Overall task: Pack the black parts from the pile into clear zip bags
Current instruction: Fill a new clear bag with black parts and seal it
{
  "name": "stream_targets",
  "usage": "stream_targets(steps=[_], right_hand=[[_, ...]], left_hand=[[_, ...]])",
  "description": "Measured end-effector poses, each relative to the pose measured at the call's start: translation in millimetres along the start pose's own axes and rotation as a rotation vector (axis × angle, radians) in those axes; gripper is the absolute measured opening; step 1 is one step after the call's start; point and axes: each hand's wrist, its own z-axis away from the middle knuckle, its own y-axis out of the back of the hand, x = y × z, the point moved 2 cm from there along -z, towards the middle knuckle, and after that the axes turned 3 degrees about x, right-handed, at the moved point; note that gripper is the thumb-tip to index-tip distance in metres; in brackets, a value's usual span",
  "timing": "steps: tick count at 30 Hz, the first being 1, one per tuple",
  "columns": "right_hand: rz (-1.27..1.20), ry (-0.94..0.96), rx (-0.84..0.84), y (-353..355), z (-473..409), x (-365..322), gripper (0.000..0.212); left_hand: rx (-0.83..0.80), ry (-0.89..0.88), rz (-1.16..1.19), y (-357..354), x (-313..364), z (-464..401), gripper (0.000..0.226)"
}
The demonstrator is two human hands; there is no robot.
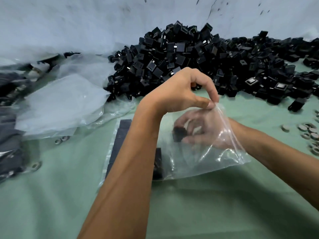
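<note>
Left hand (181, 90): centre of frame, pinches top edge of bag (215, 157).
Right hand (195, 130): inside bag, grips black part (179, 133).
Pile (198, 59): upper right.

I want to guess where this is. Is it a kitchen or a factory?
Probably a small factory or packing workshop, not a kitchen. A big pile of black parts lies on a green table, loose clear bags wait beside it, and little metal rings sit at the right.
</note>
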Motion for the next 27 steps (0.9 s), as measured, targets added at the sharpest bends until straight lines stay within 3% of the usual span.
stream_targets(steps=[3,6,11,15,19,27], right_hand=[[-0.092,-0.109,-0.059,-15.0,-21.5,9.4,0.033],[-0.087,-0.104,-0.06,-29.6,-31.3,13.4,0.028],[-0.225,-0.194,-0.102,-41.1,-41.9,6.5,0.018],[-0.168,-0.231,-0.122,-43.4,-44.8,2.8,0.016],[-0.047,-0.228,-0.21,-44.2,-48.5,-2.0,0.012],[-0.052,-0.214,-0.265,-50.6,-54.3,-0.6,0.016]], left_hand=[[0.005,-0.027,-0.026,3.3,8.3,-0.6,0.011],[0.018,0.006,0.006,9.6,5.3,5.4,0.012],[0.271,0.276,0.022,44.4,-37.6,32.8,0.008],[0.5,0.559,-0.066,70.6,-77.8,65.7,0.008],[0.651,0.682,-0.055,81.1,-93.0,80.1,0.012],[0.597,0.671,-0.024,69.3,-89.5,70.1,0.009]])
